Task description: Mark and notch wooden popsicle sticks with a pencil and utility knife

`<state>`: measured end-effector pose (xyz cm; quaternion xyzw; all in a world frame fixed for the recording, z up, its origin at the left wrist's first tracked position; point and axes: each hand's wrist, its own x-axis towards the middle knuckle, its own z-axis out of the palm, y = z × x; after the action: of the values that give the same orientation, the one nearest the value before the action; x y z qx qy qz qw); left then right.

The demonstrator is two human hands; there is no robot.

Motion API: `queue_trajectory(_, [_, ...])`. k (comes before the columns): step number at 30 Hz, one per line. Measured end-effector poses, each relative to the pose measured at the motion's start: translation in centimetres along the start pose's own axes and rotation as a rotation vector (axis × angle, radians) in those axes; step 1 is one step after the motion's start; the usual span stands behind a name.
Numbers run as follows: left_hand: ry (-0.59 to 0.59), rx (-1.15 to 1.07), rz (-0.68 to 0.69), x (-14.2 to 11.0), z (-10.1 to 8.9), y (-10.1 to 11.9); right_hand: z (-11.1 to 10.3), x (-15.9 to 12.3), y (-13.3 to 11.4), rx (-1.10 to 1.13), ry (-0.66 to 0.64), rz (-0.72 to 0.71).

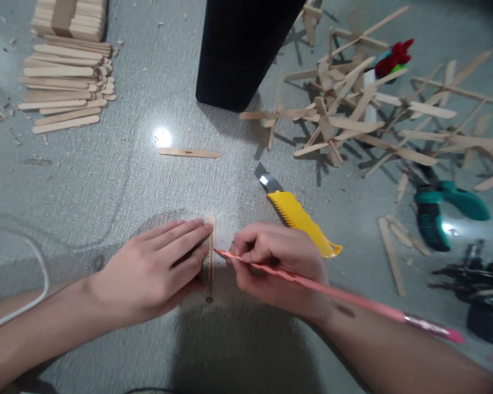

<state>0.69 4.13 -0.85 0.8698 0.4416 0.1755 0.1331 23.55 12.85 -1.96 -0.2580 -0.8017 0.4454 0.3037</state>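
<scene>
Evidently, the head view's nearest thing to a container is a paper band (63, 17), wrapped around a bundle of wooden sticks (91, 21) at the far left; loose sticks (61, 87) lie just nearer. A black box-like object (246, 52) stands at the far middle, its contents hidden. Between the person's hands, a wooden stick (212, 232) lies on the table (123, 175), its long axis running away from the person. The left hand (148, 268) lies flat, fingers extended, its fingertips pressing beside and on this stick without grasping it. The right hand (285, 249) pinches a pink pencil (345, 294) firmly near its sharpened end. The pencil slants, its point leftward at the stick's right edge and its eraser toward the lower right. Just beyond the right hand, a yellow cutter (298, 215) has its blade pointing away and left.
</scene>
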Motion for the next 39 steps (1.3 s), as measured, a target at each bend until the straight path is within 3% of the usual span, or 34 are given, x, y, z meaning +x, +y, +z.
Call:
queue_trajectory(27, [0.011,-0.011,-0.002,0.02,0.05,-0.15,-0.02,0.19,-0.02,-0.024,-0.015,-0.017])
queue_trajectory(35, [0.006,-0.025,-0.010,-0.03,0.03,-0.16,0.01,-0.07,0.02,0.072,0.114,0.033])
queue_trajectory(39, [-0.010,-0.024,-0.007,0.02,-0.10,-0.17,-0.44,-0.12,0.02,0.057,0.108,-0.010])
